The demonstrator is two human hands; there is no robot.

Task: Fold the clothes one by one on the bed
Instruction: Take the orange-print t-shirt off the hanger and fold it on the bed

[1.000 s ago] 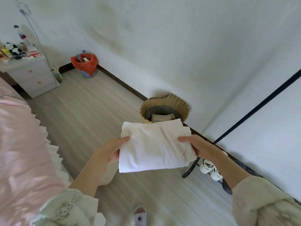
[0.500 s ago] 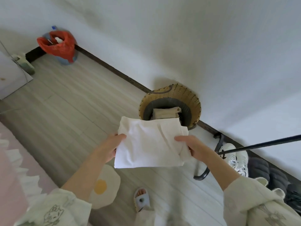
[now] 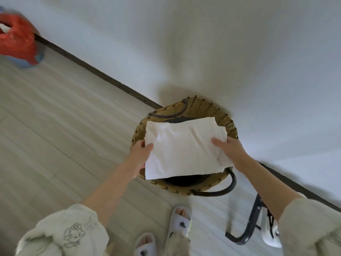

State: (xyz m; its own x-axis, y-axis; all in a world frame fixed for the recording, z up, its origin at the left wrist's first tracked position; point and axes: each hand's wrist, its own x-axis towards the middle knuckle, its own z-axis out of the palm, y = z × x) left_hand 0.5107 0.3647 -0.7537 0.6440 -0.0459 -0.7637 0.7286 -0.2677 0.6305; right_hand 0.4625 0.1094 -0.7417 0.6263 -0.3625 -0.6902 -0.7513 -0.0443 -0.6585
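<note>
A folded white garment (image 3: pixel 182 148) hangs flat right over the mouth of a round wicker basket (image 3: pixel 201 108) that stands on the floor against the wall. My left hand (image 3: pixel 141 154) grips the garment's left edge, thumb on top. My right hand (image 3: pixel 228 150) grips its right edge, fingers laid over the cloth. The garment hides most of the basket's dark inside, so what lies in it cannot be seen.
A red bag over a blue bin (image 3: pixel 16 39) stands at the far left by the wall. A black metal rack leg (image 3: pixel 247 226) and a white sneaker (image 3: pixel 269 231) sit at the lower right. My slippered feet (image 3: pixel 180 221) stand just before the basket.
I have stepped closer to the basket and the view has tipped down. The folded garment has moved forward from in front of the basket to directly over its opening. The bed has left the view.
</note>
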